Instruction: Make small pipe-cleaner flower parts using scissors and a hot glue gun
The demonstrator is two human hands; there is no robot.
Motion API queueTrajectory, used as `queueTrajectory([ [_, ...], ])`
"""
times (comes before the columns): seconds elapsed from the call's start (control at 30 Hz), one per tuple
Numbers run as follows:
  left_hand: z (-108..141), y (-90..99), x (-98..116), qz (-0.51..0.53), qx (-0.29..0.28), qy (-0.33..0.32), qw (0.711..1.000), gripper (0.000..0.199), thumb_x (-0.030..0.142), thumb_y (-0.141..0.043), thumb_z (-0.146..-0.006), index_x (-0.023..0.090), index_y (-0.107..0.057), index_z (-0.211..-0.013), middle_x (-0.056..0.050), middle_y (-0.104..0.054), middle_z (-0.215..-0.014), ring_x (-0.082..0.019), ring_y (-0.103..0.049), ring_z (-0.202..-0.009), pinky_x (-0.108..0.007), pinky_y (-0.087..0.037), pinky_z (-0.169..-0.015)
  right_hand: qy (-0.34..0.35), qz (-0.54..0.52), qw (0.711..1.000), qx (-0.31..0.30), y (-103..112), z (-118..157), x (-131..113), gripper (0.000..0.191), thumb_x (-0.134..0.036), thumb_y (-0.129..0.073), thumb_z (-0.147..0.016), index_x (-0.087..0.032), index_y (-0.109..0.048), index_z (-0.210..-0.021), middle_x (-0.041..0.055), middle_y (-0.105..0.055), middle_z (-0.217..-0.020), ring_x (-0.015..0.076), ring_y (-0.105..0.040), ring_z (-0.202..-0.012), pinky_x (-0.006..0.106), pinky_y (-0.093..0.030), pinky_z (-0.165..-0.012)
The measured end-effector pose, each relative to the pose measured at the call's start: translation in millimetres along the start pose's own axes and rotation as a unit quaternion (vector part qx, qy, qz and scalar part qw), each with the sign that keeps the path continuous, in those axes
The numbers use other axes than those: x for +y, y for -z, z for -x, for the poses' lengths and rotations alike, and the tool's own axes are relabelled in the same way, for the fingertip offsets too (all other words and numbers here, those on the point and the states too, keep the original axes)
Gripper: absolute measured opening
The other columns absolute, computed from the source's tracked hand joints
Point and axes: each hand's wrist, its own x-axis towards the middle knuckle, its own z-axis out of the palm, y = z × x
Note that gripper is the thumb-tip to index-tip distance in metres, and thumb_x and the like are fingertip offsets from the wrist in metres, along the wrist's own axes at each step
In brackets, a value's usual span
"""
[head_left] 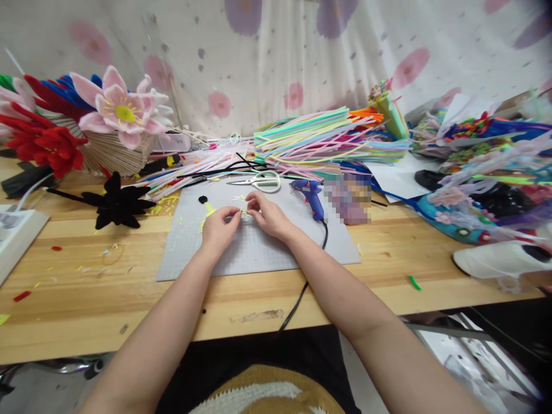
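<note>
A wooden table [397,247] spans the frame, a white box [26,233] cut off at far left; past a black flower [114,202], the left hand [219,225] and right hand [268,215] pinch a thin yellow piece [244,212] at center, mostly hidden in their grip; rightward, a blue glue gun [314,201] lies beside a pixelated item [351,198], too obscured to identify

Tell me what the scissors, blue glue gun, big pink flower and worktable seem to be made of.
Scissors: silvery blades, likely metal; pale, smooth handles, perhaps plastic.
Glue gun: probably hard plastic, given its evenly coloured, molded-looking blue body.
Pink flower: soft, matte petals with fuzzy edges suggest chenille or plush.
Worktable: apparently wood, lengthwise grain showing, with a slight sheen.
</note>
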Motion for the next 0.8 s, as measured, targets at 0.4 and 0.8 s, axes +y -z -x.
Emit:
queueTrajectory([
  [0.4, 1.5, 0.5, 3.3, -0.005, -0.014, -0.008, 1.000, 0.018, 0.031, -0.056, -0.073, 0.021, -0.069, -0.078, -0.003, -0.070, -0.081, -0.018, -0.062, -0.076, -0.029, -0.045, -0.072, 0.019, -0.005, 1.000, -0.003, -0.3, -0.8, 2.1, 0.030, -0.015, -0.043, -0.076, -0.021, -0.041, -0.106, 0.0003, -0.056, -0.083, 0.0133, -0.053, -0.078, 0.028, -0.041, -0.077],
  [0.8, 1.9, 0.9, 8.1, -0.039, -0.013, -0.010, 0.999, 0.019, 0.029, -0.054, -0.073, 0.021, -0.069, -0.080, -0.003, -0.070, -0.083, -0.018, -0.061, -0.077, -0.029, -0.044, -0.073, 0.008, -0.037, 0.999, 0.000, -0.1, -1.8, 1.1, 0.031, -0.015, -0.044, -0.076, -0.022, -0.041, -0.106, -0.0010, -0.055, -0.082, 0.0127, -0.053, -0.077, 0.029, -0.042, -0.078],
])
